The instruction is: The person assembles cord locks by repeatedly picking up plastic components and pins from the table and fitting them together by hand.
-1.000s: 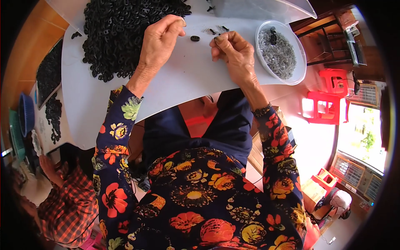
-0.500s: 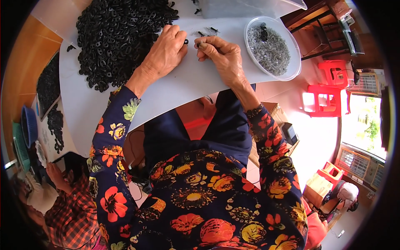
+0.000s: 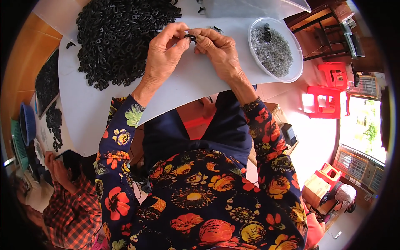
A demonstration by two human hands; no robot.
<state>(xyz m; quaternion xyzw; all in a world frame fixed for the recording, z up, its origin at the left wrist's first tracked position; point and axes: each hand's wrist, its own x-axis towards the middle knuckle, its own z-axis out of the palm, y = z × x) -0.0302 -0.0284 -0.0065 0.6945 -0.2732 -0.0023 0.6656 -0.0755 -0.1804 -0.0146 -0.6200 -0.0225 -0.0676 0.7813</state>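
Note:
My left hand (image 3: 166,52) pinches a small black oval plastic piece (image 3: 190,37) between thumb and fingertips. My right hand (image 3: 219,51) meets it there, thumb and forefinger pressed together at the piece's right end. Whatever the right fingertips hold is too small and covered to make out. Left of my hands a big heap of black oval pieces with holes (image 3: 121,39) covers the white table (image 3: 175,89). On the right, a round transparent tub (image 3: 298,68) holds many tiny clear plastic parts (image 3: 273,56), with a few black bits on top.
A translucent bin (image 3: 250,9) stands at the table's far edge. A few loose black bits (image 3: 216,29) lie beyond my right hand. At the left, a person in a checked shirt (image 3: 71,216) sits near blue and green baskets (image 3: 27,125). Red stools (image 3: 323,102) stand at right.
My left hand has moved right from beside the heap, bringing the black oval piece against my right fingertips. The two hands, apart before, now meet.

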